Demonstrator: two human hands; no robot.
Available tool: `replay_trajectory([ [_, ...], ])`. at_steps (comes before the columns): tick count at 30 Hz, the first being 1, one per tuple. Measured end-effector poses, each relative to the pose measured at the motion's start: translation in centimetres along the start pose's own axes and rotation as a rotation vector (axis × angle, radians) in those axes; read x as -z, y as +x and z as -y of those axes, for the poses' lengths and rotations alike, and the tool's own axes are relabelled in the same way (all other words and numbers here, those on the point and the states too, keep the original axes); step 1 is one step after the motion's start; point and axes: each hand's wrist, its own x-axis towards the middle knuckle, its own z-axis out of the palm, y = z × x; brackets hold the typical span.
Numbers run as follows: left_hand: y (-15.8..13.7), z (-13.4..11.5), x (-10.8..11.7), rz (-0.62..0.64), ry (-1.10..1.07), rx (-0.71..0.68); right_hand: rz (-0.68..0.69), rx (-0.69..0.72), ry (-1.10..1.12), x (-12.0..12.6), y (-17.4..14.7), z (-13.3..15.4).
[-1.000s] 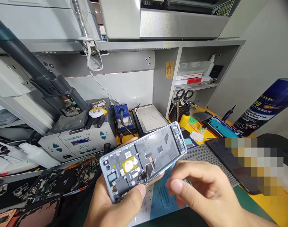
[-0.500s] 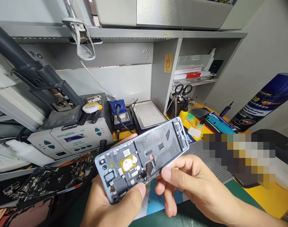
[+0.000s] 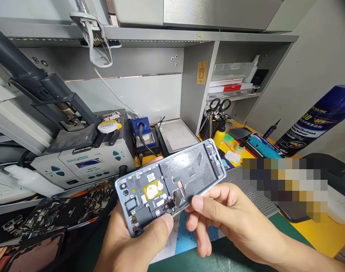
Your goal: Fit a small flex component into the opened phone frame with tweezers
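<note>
A bare phone frame (image 3: 202,177) with a pale blue edge is held tilted in the middle of the view, its inner side facing me. A dark flex cable (image 3: 178,196) shows near its lower middle, and a white patch (image 3: 153,190) on yellow film lies left of that. My left hand (image 3: 144,241) is closed round the left end, thumb on the lower edge and fingers mostly hidden behind. My right hand (image 3: 223,215) pinches the lower right edge between thumb and index finger, its other fingers curled below.
On the left stands a hot air station (image 3: 87,162), with circuit boards (image 3: 73,211) in front. Behind the phone are a soldering iron holder (image 3: 142,136) and a grey plate (image 3: 178,134). A spray can (image 3: 314,121) leans at right; scissors (image 3: 220,105) stand in a mesh cup.
The phone frame has tilted slightly in my hands, and the light on its battery bay has shifted. Both hands keep nearly the same hold.
</note>
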Motion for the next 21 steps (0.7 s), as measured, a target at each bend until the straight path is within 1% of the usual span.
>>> replay_trajectory([
  [3,0.0,-0.3,-1.0,-0.092,0.095,0.005,0.0,-0.004,0.012,0.0,0.0,0.0],
  [7,0.0,-0.7,-2.4,-0.14,0.076,-0.027,-0.011,-0.01,0.016,0.0,0.0,0.0],
  [11,0.1,-0.8,-3.2,-0.177,0.056,-0.054,-0.028,-0.009,-0.002,0.0,0.0,-0.1],
  [16,0.3,-0.8,-3.5,-0.113,0.011,-0.062,-0.051,-0.017,0.001,0.0,0.2,-0.1],
  [21,0.2,-0.9,-3.6,-0.12,0.029,-0.118,-0.072,-0.026,0.009,-0.1,0.3,0.0],
])
